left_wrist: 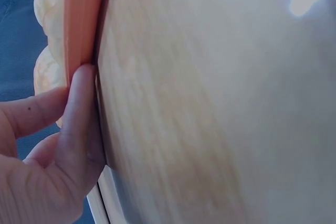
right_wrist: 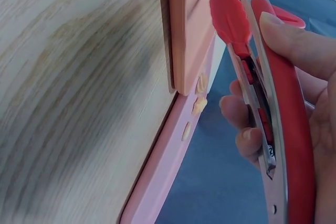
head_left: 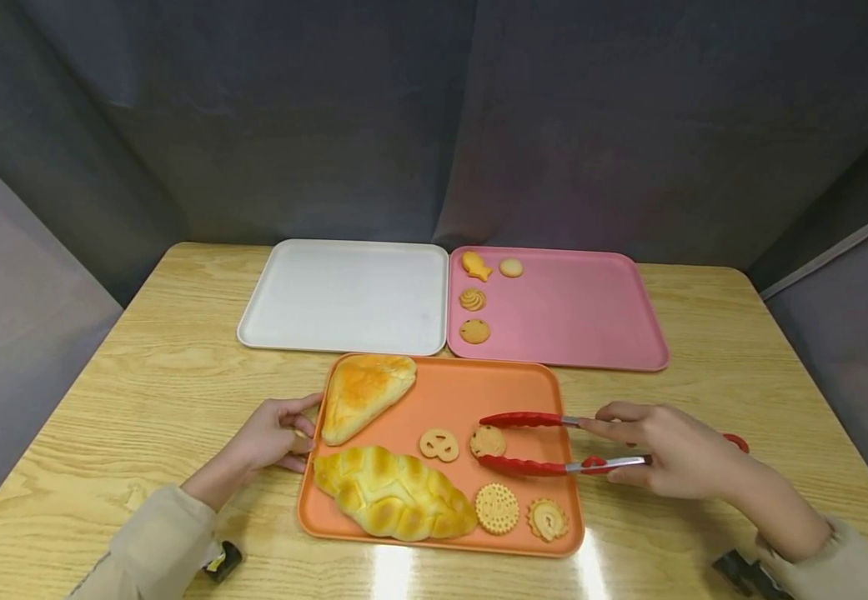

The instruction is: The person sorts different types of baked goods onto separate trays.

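1. Gripped in the right hand (head_left: 669, 450), the red tongs (head_left: 527, 468) reach over the orange tray (head_left: 479, 385) in the head view. Their tips straddle the chip cookie (head_left: 488, 441), one along its far edge, the other overlapping its near edge; whether both press on it, I cannot tell.
2. Also in the head view, the pretzel cookie (head_left: 439, 445) lies just left of the chip cookie, the dotted biscuit (head_left: 497, 508) nearer the person. Farther left are the braided bread (head_left: 392, 493) and, beyond it, the triangular bread (head_left: 364, 396). Here the left hand (head_left: 264, 437) pinches the tray's left rim.
3. From the left wrist, the left hand's fingers meet at the orange rim, low beside the wooden table (left_wrist: 168, 103); the braided bread shows behind that rim.
4. From the right wrist, the right hand wraps the tongs' handles, thumb on the red grip. The tongs' scalloped head partly hides what lies beside it, so contact with the chip cookie cannot be judged. The pink tray (right_wrist: 157, 174) stretches beyond.
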Available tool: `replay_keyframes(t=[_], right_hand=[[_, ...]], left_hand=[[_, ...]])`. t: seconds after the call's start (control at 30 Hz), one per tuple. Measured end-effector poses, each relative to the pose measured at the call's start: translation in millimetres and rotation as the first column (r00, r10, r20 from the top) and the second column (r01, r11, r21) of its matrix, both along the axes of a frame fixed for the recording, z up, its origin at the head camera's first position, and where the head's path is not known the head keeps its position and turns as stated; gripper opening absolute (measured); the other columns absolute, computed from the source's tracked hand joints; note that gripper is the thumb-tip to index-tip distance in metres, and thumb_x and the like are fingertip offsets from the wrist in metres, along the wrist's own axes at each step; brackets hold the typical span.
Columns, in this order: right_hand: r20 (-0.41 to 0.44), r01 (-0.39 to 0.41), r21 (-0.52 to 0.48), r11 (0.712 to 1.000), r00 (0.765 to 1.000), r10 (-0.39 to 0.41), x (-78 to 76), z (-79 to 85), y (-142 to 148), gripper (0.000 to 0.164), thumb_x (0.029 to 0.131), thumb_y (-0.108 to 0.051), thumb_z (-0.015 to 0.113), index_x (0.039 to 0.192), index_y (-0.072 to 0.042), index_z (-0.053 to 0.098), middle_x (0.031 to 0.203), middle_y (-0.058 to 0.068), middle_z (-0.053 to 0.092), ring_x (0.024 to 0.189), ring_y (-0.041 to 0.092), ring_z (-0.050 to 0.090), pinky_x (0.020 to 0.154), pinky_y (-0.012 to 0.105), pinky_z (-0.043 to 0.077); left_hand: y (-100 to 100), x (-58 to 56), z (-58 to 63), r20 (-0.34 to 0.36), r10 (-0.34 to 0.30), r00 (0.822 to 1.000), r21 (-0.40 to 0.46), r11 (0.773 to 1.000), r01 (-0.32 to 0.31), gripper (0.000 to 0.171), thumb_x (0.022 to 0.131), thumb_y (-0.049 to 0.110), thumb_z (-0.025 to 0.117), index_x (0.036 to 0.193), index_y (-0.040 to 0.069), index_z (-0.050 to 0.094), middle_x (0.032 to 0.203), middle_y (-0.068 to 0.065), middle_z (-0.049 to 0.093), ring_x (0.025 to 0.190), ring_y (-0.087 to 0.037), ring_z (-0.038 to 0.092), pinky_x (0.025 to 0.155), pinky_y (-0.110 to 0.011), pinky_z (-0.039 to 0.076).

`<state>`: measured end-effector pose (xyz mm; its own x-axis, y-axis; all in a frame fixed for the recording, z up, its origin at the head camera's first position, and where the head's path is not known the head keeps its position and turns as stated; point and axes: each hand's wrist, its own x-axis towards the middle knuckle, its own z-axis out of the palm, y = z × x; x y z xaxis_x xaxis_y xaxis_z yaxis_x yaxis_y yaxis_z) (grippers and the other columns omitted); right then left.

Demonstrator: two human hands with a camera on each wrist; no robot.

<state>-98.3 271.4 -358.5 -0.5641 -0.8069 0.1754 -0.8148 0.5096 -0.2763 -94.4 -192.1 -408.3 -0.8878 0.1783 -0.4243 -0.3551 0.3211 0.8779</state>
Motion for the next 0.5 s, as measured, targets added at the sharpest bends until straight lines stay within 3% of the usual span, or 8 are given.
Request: replay_keyframes(t=[0.23,0.5], right_hand=[[-0.086,0.032,-0.017,0.999,0.996,-0.033,-0.3,2.8,3.4,0.054,0.062,-0.018,0.081,0.113,-0.006,0.065,0.103,0.004,0.061,0.084,0.015,0.06,0.061,0.032,0.054],[-0.084,0.083,-0.007,0.997,0.993,-0.084,-0.7,7.1,4.7,0.052,0.062,-0.022,0.081,0.11,-0.007,0.067,0.102,0.007,0.063,0.083,0.018,0.062,0.061,0.034,0.055]], left_hand=[[-0.1,-1.0,-0.9,0.004,0.009,1.0,-0.008,1.0,-0.009,0.069,0.076,-0.014,0.058,0.139,0.001,0.034,0.08,-0.01,0.051,0.058,-0.016,0.05,0.051,-0.035,0.055],[-0.2,-0.8,-1.9,-0.01,-0.01,1.0,-0.004,1.0,0.01,0.07,0.076,-0.013,0.058,0.14,0.0,0.033,0.079,-0.009,0.05,0.056,-0.015,0.051,0.05,-0.035,0.055]])
